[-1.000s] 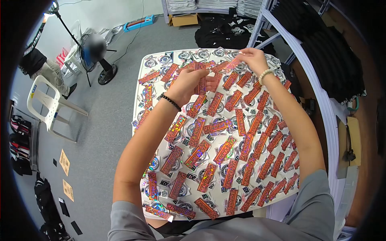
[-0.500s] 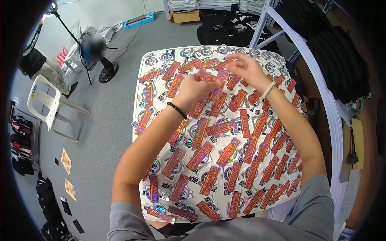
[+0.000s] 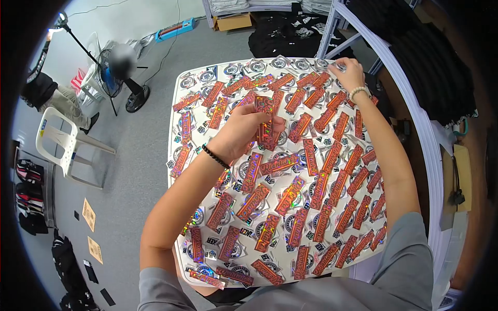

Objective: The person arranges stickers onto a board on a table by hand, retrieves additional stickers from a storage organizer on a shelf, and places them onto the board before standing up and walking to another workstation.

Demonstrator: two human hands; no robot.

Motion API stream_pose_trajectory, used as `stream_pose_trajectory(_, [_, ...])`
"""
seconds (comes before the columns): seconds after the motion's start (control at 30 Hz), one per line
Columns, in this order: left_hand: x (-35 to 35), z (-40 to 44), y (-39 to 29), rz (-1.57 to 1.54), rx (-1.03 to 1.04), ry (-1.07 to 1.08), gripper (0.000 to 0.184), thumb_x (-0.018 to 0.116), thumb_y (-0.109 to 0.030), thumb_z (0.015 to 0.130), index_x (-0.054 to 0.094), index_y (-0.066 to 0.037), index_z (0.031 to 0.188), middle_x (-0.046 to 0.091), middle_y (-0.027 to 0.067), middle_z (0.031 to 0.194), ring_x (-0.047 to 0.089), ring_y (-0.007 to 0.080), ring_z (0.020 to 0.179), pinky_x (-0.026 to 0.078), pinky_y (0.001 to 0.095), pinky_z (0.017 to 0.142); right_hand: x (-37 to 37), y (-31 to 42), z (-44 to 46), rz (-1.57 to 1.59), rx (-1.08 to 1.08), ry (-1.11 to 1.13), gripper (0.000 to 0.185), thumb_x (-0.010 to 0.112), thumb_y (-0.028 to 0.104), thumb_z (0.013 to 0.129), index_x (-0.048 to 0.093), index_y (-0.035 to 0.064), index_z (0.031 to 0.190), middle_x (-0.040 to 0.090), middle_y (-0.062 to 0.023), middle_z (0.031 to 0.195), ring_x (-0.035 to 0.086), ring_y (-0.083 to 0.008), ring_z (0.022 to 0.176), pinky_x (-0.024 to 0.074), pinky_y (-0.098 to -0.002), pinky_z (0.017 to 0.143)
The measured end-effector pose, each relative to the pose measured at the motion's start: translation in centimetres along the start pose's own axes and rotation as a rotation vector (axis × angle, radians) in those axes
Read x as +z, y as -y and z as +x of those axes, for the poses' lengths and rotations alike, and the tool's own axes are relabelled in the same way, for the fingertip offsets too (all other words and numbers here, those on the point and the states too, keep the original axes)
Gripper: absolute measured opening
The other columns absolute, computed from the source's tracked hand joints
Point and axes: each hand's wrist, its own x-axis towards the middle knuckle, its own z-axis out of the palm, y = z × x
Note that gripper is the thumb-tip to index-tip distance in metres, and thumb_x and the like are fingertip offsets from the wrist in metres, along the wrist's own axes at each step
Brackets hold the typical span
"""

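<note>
Over the upper middle of the white table point(image 3: 178, 249), my left hand point(image 3: 248, 126) is closed around red rectangular stickers point(image 3: 264, 123) with shiny lettering. My right hand point(image 3: 348, 76) is at the table's far right corner, fingers bent down over the round black-and-white stickers point(image 3: 321, 63); whether it pinches anything is too small to tell. Rows of red stickers point(image 3: 292, 195) lie at various angles on top of round stickers across the table. Along the far edge the round stickers show without red ones on them.
A white plastic chair point(image 3: 61, 136), a black fan point(image 3: 122, 67) and a standing person point(image 3: 52, 93) are at the left. Metal shelving point(image 3: 399, 67) with stacked black clothing point(image 3: 415, 78) stands close on the right. A cardboard box point(image 3: 232, 22) sits beyond the table.
My right hand has moved away from my left, first near the upper middle, now at the far right corner. Another red sticker now lies near the table's far side. My left hand keeps its stickers.
</note>
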Motion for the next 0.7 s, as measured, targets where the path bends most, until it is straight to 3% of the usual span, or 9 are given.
stream_pose_trajectory(0.1, [0.5, 0.2, 0.3, -0.145, -0.017, -0.002, 0.012, 0.056, -0.004, 0.082, 0.054, 0.006, 0.088, 0.063, 0.0134, 0.084, 0.063, 0.0171, 0.071, 0.052, 0.0259, 0.059, -0.6, 1.4, -0.6, 0.258, -0.082, -0.052, 0.037, 0.067, 0.039, 0.073, 0.065, 0.0072, 0.091, 0.06, -0.0107, 0.093, 0.056, -0.0229, 0.085, 0.0459, -0.0337, 0.074])
stream_pose_trajectory(0.17, [0.7, 1.0, 0.5, 0.087, 0.047, -0.076, 0.012, 0.064, -0.007, 0.078, 0.058, 0.003, 0.082, 0.063, 0.0092, 0.078, 0.06, 0.0126, 0.065, 0.047, 0.0223, 0.053, -3.1, 5.6, -2.3, 0.917, -0.09, 0.343, 0.029, 0.066, 0.028, 0.077, 0.062, 0.0057, 0.096, 0.062, -0.0043, 0.084, 0.058, -0.0146, 0.076, 0.047, -0.0273, 0.067])
stream_pose_trajectory(0.23, [1.7, 1.3, 0.2, 0.13, 0.082, -0.074, 0.017, 0.069, -0.008, 0.074, 0.058, 0.001, 0.082, 0.063, 0.0064, 0.074, 0.057, 0.0096, 0.059, 0.043, 0.0216, 0.047, -7.4, 9.8, -5.0, 1.097, -0.077, 0.722, 0.028, 0.06, 0.013, 0.082, 0.055, 0.0036, 0.108, 0.062, -0.0038, 0.09, 0.059, -0.0101, 0.082, 0.0469, -0.0226, 0.073])
stream_pose_trajectory(0.3, [2.4, 1.4, -0.2, 0.12, 0.003, -0.045, 0.024, 0.069, -0.009, 0.074, 0.056, 0.003, 0.09, 0.063, 0.0069, 0.076, 0.06, 0.0115, 0.064, 0.047, 0.023, 0.051, -8.4, 11.1, -6.3, 1.075, -0.157, 0.799, 0.034, 0.061, 0.011, 0.081, 0.051, 0.0025, 0.112, 0.061, -0.0047, 0.09, 0.059, -0.0093, 0.081, 0.0466, -0.0216, 0.073])
stream_pose_trajectory(0.4, [3.2, 1.1, -0.2, -0.11, -0.077, 0.053, 0.02, 0.055, -0.017, 0.086, 0.053, 0.001, 0.096, 0.06, 0.009, 0.082, 0.062, 0.0171, 0.074, 0.051, 0.0275, 0.063, -8.3, 9.1, -4.7, 1.048, 0.05, 0.661, 0.027, 0.064, 0.008, 0.078, 0.057, 0.0011, 0.102, 0.063, -0.0055, 0.083, 0.06, -0.0087, 0.075, 0.047, -0.0212, 0.067])
stream_pose_trajectory(0.47, [2.3, 1.0, 0.3, -0.165, -0.119, 0.024, 0.025, 0.048, -0.019, 0.089, 0.049, 0.003, 0.102, 0.061, 0.0145, 0.093, 0.063, 0.0201, 0.078, 0.053, 0.0312, 0.064, -5.1, 4.2, -2.2, 0.887, 0.095, 0.364, 0.023, 0.066, 0.01, 0.075, 0.06, 0.0013, 0.096, 0.064, -0.0062, 0.077, 0.06, -0.0107, 0.071, 0.0475, -0.0229, 0.065])
stream_pose_trajectory(0.63, [-0.1, 0.9, 0.6, -0.23, -0.167, 0.12, 0.02, 0.034, -0.007, 0.087, 0.042, 0.001, 0.104, 0.059, 0.0147, 0.095, 0.061, 0.0223, 0.087, 0.052, 0.0322, 0.076, -0.3, -4.2, 0.0, 0.34, 0.172, 0.091, 0.027, 0.074, 0.026, 0.064, 0.067, 0.008, 0.082, 0.066, -0.009, 0.076, 0.064, -0.0198, 0.069, 0.0501, -0.0288, 0.067])
stream_pose_trajectory(0.67, [-0.1, 0.8, 0.7, -0.243, -0.172, 0.11, 0.02, 0.034, -0.006, 0.087, 0.042, 0.001, 0.104, 0.059, 0.0148, 0.095, 0.061, 0.0225, 0.087, 0.052, 0.0319, 0.076, 0.3, -5.0, 0.1, 0.345, 0.26, 0.201, 0.029, 0.073, 0.028, 0.065, 0.067, 0.0101, 0.087, 0.065, -0.0093, 0.083, 0.062, -0.0234, 0.08, 0.0486, -0.0326, 0.073])
stream_pose_trajectory(0.7, [0.1, 0.7, 0.6, -0.231, -0.17, 0.1, 0.02, 0.033, -0.005, 0.087, 0.042, 0.002, 0.104, 0.059, 0.0149, 0.095, 0.061, 0.0227, 0.087, 0.052, 0.0319, 0.077, 0.3, -4.8, -0.2, 0.203, 0.203, 0.058, 0.031, 0.073, 0.03, 0.066, 0.066, 0.0114, 0.089, 0.063, -0.01, 0.087, 0.058, -0.0259, 0.086, 0.0467, -0.0346, 0.076])
